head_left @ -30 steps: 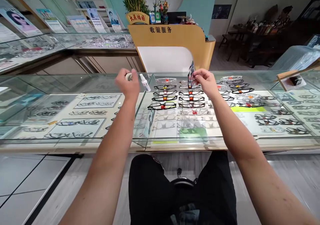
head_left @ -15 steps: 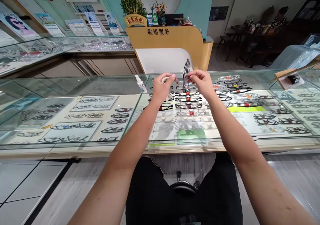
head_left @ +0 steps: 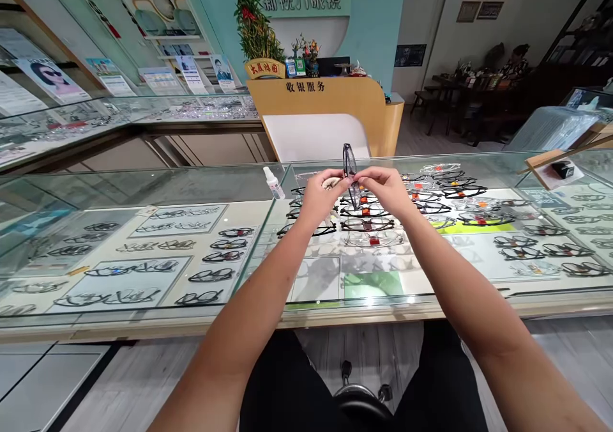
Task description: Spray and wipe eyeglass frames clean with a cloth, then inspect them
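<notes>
Above the glass counter, a pair of dark-framed eyeglasses (head_left: 350,158) is held on end, one lens above the other. My right hand (head_left: 383,188) pinches the frame near its middle with thumb and fingertips. My left hand (head_left: 322,195) is closed, with its fingertips against the other side of the frame. A small cream-coloured cloth (head_left: 330,183), partly hidden, is bunched in my left fingers. Below my hands, several eyeglasses (head_left: 368,225) with red tags lie in rows in the display case. A white spray bottle (head_left: 274,183) stands on the glass left of my hands.
The glass display counter (head_left: 191,322) runs across the front, with more eyeglasses (head_left: 213,275) to the left. A wooden stand (head_left: 550,169) with a small black object is at the right. Behind are a cashier desk (head_left: 325,93) and a seated person (head_left: 517,61).
My left hand has come in from the left to touch the eyeglasses. The eyeglasses have shifted slightly left, and the head view has tilted up.
</notes>
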Tool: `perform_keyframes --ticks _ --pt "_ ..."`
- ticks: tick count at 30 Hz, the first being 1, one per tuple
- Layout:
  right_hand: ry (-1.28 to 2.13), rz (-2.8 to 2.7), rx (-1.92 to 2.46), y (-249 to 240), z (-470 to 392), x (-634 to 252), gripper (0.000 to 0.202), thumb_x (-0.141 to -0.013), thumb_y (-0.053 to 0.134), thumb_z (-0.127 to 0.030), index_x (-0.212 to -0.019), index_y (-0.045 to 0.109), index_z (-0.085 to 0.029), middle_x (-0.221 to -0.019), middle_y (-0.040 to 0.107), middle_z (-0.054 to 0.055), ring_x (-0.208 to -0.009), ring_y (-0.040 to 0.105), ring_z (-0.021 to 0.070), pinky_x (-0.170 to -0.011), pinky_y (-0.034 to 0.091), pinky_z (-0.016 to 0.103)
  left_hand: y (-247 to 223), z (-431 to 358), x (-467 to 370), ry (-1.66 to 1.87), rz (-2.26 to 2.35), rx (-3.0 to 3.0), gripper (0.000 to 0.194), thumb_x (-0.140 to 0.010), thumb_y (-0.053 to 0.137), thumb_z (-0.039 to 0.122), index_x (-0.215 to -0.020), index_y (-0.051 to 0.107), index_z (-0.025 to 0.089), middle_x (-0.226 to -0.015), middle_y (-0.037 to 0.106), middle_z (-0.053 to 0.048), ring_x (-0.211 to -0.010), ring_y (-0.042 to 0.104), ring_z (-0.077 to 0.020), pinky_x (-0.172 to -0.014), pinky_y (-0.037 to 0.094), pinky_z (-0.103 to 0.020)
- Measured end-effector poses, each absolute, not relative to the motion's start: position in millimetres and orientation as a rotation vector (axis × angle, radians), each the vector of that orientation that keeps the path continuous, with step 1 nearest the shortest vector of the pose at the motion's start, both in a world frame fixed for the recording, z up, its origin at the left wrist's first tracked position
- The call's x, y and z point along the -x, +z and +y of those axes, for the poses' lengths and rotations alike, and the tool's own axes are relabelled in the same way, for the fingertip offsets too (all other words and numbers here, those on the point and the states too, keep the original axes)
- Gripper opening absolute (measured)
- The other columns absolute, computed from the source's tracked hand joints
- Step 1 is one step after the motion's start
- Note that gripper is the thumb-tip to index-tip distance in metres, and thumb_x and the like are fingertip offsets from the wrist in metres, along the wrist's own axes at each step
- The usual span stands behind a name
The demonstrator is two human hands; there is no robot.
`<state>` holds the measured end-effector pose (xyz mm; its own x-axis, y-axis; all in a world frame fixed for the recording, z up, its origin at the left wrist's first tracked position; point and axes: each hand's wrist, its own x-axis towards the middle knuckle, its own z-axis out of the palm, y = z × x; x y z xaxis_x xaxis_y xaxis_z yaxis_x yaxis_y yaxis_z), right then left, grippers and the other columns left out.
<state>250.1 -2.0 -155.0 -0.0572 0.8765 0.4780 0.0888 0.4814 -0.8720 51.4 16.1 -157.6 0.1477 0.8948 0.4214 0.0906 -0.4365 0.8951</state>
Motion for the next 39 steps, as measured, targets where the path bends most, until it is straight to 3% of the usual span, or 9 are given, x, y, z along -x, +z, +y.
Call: perform_keyframes --ticks 6,11,16,20,23,28,34,39 --pt "0.896 -1.465 0.826 -151 -7 -250 0.023 -0.086 0.088 -0.047 -0.089 0.089 -0.024 -0.096 0.087 0.004 -0.094 0.076 0.0234 -0.092 0.059 0.039 -157 13 -49 1.367 0.91 -1.714 0.044 -0.081 0.09 0.057 -0.098 0.082 0.017 -0.097 0.082 -0.006 -0.088 0.07 -0.0209 -0.083 0.056 -0.031" --pt "0.967 -1.382 0.827 -152 -7 -248 0.024 -0.08 0.092 -0.047 -0.082 0.085 -0.025 -0.09 0.084 0.002 -0.087 0.071 0.0201 -0.085 0.057 0.035 -155 11 -49 1.39 0.931 -1.748 0.04 -0.083 0.086 0.054 -0.1 0.082 0.017 -0.094 0.081 -0.005 -0.084 0.068 -0.0196 -0.08 0.055 -0.031" --pt "1.106 -1.251 0.834 -155 -4 -246 0.037 -0.068 0.101 -0.049 -0.078 0.074 -0.025 -0.086 0.078 0.0 -0.083 0.066 0.0172 -0.078 0.054 0.031 -152 8 -51 1.406 0.923 -1.774 0.039 -0.081 0.087 0.053 -0.095 0.081 0.018 -0.092 0.08 -0.005 -0.083 0.069 -0.0199 -0.078 0.056 -0.031" --pt "1.225 -1.223 0.866 -157 -1 -249 0.04 -0.066 0.101 -0.053 -0.088 0.08 -0.026 -0.092 0.078 0.0 -0.088 0.067 0.0177 -0.081 0.055 0.03 -151 6 -50 1.4 0.935 -1.752 0.037 -0.081 0.086 0.051 -0.096 0.08 0.018 -0.09 0.079 -0.005 -0.081 0.069 -0.0201 -0.074 0.057 -0.03" --pt "1.307 -1.224 0.848 -158 0 -252 0.039 -0.067 0.101 -0.054 -0.082 0.081 -0.025 -0.093 0.079 0.0 -0.091 0.068 0.0183 -0.082 0.054 0.03 -151 7 -49 1.396 0.926 -1.751 0.035 -0.081 0.085 0.049 -0.096 0.079 0.018 -0.089 0.078 -0.004 -0.08 0.068 -0.0194 -0.074 0.057 -0.03" --pt "1.424 -1.154 0.755 -158 -1 -253 0.039 -0.064 0.105 -0.047 -0.086 0.083 -0.023 -0.096 0.081 0.002 -0.091 0.07 0.0184 -0.081 0.056 0.031 -152 9 -49 1.372 0.891 -1.788 0.036 -0.084 0.082 0.051 -0.097 0.08 0.018 -0.091 0.08 -0.005 -0.085 0.07 -0.0211 -0.079 0.059 -0.031" --pt "1.494 -1.112 0.695 -155 -2 -255 0.038 -0.063 0.104 -0.044 -0.08 0.078 -0.022 -0.09 0.081 0.002 -0.084 0.07 0.0171 -0.076 0.057 0.029 -154 11 -46 1.43 0.999 -1.833 0.034 -0.09 0.076 0.045 -0.109 0.083 0.017 -0.094 0.082 -0.006 -0.081 0.069 -0.0209 -0.075 0.055 -0.031" --pt "1.462 -1.126 0.768 -153 -2 -258 0.039 -0.06 0.104 -0.045 -0.081 0.079 -0.023 -0.09 0.081 0.002 -0.083 0.071 0.0166 -0.078 0.057 0.029 -155 16 -33 1.618 1.28 -1.95 0.033 -0.098 0.072 0.039 -0.125 0.081 0.023 -0.104 0.084 -0.007 -0.092 0.076 -0.0249 -0.085 0.055 -0.034"
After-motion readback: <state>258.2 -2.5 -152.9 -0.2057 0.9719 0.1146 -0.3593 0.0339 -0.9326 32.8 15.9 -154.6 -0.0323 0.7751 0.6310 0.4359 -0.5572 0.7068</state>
